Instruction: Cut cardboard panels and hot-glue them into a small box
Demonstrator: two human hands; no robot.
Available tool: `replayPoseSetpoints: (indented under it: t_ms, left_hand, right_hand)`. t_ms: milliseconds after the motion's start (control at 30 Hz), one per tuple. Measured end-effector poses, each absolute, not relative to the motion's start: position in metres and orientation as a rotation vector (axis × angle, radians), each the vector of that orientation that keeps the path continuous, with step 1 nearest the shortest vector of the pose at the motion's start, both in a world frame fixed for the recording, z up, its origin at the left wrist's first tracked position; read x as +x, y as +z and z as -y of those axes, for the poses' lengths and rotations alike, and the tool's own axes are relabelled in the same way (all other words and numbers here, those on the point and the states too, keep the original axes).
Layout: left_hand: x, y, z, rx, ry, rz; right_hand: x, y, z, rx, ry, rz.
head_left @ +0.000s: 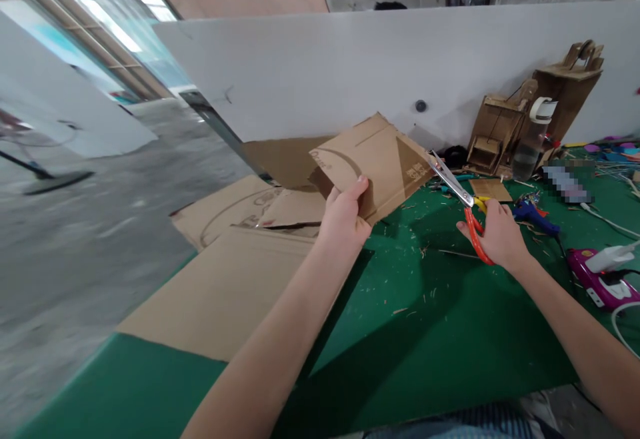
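Note:
My left hand [347, 212] grips a piece of brown cardboard [375, 159] by its lower edge, thumb on top, holding it tilted above the table. In my right hand [497, 232] is a pair of scissors [457, 189] with red handles. Their blades point up and left, with the tips at the right corner of the held cardboard. Larger cardboard sheets [215, 292] lie under and left of my left forearm, on the green table [400, 346].
A white partition [325, 72] stands behind the table. At the right are cardboard models [493, 132], a bottle [530, 139], a phone [565, 184], a blue glue gun [535, 216] and a magenta power strip [600, 279] with cables. Small scraps dot the tabletop.

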State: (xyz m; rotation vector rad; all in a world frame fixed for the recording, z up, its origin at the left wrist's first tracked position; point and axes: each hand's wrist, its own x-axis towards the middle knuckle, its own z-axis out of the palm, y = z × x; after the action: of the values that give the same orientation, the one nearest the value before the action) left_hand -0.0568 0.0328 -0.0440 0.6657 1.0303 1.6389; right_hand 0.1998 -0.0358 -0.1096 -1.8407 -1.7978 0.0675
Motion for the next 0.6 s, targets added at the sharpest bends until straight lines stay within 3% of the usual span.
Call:
replayPoseSetpoints:
  t_ms: [600]
  left_hand:
    - [-0.046, -0.028, -0.019, 0.531, 1.662, -1.022]
  right_hand:
    - [0.202, -0.112, 0.037, -1.900, -0.148, 1.805]
